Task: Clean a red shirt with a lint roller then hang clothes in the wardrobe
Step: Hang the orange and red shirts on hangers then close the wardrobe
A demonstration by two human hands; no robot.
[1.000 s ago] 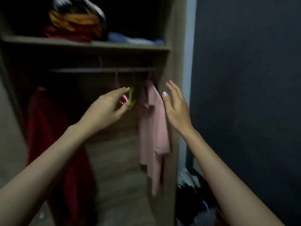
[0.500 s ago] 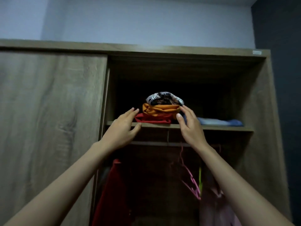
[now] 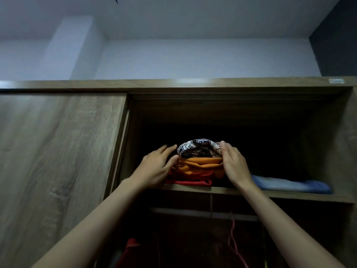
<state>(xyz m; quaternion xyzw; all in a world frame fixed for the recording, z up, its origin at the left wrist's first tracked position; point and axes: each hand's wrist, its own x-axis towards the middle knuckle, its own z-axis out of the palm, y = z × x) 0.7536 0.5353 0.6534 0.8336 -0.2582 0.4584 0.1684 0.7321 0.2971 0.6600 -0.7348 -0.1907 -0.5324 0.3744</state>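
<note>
On the wardrobe's upper shelf (image 3: 241, 192) sits a stack of folded clothes: a black-and-white patterned garment (image 3: 199, 149) on top, an orange one (image 3: 201, 165) under it and a red one (image 3: 189, 181) at the bottom. My left hand (image 3: 156, 165) lies against the stack's left side with fingers stretched out and the thumb touching the cloth. My right hand (image 3: 231, 165) presses flat against the right side, fingertips at the patterned garment's top edge. Below the shelf, a red shirt (image 3: 131, 248) hangs in the dark at the left.
A folded blue cloth (image 3: 289, 185) lies on the same shelf to the right. Under the shelf runs the hanging rail (image 3: 193, 211) with a pink hanger (image 3: 233, 242) on it. The wooden sliding door (image 3: 58, 171) covers the wardrobe's left half.
Both hands rose from the hangers below up to the shelf and closed in on the two sides of the folded stack. The view tilted upward.
</note>
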